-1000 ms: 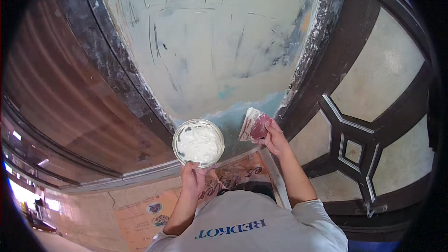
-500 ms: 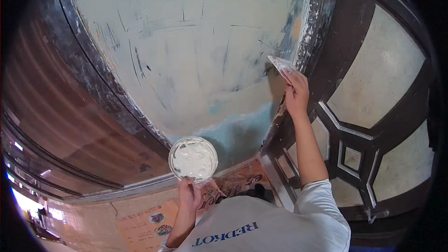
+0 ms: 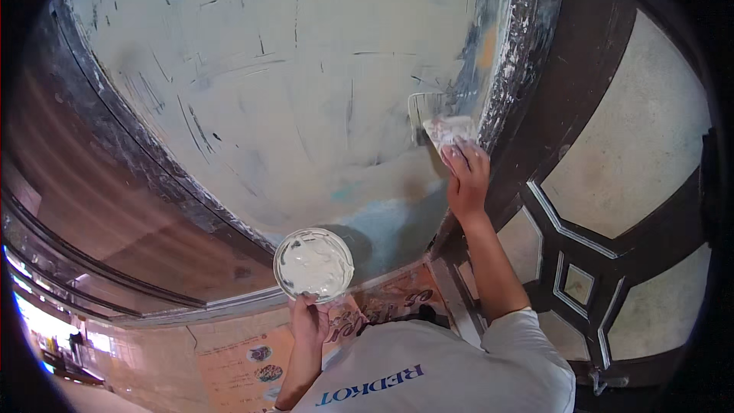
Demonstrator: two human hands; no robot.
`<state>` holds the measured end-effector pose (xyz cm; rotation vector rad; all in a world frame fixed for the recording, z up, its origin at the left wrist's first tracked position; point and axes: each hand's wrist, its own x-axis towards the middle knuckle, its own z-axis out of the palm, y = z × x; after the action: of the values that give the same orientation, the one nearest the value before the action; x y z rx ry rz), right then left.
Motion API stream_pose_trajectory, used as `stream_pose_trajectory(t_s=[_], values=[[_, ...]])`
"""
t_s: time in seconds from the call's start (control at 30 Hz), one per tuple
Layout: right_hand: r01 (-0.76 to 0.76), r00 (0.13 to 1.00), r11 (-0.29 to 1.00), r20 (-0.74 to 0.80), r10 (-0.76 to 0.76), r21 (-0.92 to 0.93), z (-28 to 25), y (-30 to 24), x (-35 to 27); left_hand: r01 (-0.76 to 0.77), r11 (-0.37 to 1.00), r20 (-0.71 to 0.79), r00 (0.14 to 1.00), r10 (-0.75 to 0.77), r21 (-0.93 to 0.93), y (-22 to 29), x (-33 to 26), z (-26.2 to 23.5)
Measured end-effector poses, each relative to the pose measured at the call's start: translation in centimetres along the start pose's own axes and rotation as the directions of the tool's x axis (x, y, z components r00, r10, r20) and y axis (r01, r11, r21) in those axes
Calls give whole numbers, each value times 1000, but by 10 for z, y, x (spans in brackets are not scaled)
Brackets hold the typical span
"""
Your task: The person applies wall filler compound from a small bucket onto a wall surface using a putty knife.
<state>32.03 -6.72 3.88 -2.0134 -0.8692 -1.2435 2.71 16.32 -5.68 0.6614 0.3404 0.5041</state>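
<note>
My left hand grips the near rim of a round tub low in front of the wall. White putty fills the tub, its surface uneven and smeared. In my right hand is a flat putty scraper, its blade coated with white putty and laid against the wall. The wall panel is pale greenish grey with dark streaks and scratches, and a bluish patch near its bottom. A fresh pale smear shows beside the scraper's blade.
A dark frame with flaking paint borders the panel on the right, beside a dark door with pale panels. To the left stands a brown glossy surface behind another worn frame. An orange printed sheet lies low down.
My right hand has moved slightly down and left, turning the scraper flatter against the wall. A pale smear now shows beside it. The tub stays nearly in place as the view shifts.
</note>
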Motion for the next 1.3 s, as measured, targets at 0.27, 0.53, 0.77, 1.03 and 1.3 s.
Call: stream_pose_trajectory(t_s=[0.27,0.53,0.77,1.03,1.3], values=[[111,991,974,100,-93,-196,34,-8,-31,35,999,3,999,-35,-3,-19,8,15],[12,984,994,176,8,-111,-6,22,-39,81,996,48,995,-82,31,-21,7,4],[49,998,983,42,-42,-176,39,42,-21,66,997,39,997,-67,30,-27,6,12],[-98,964,986,234,127,-134,29,29,-113,67,998,-21,998,-66,11,-20,-6,12],[-29,999,988,-38,24,-149,8,7,11,8,1000,-45,999,-7,17,-25,-8,-10]])
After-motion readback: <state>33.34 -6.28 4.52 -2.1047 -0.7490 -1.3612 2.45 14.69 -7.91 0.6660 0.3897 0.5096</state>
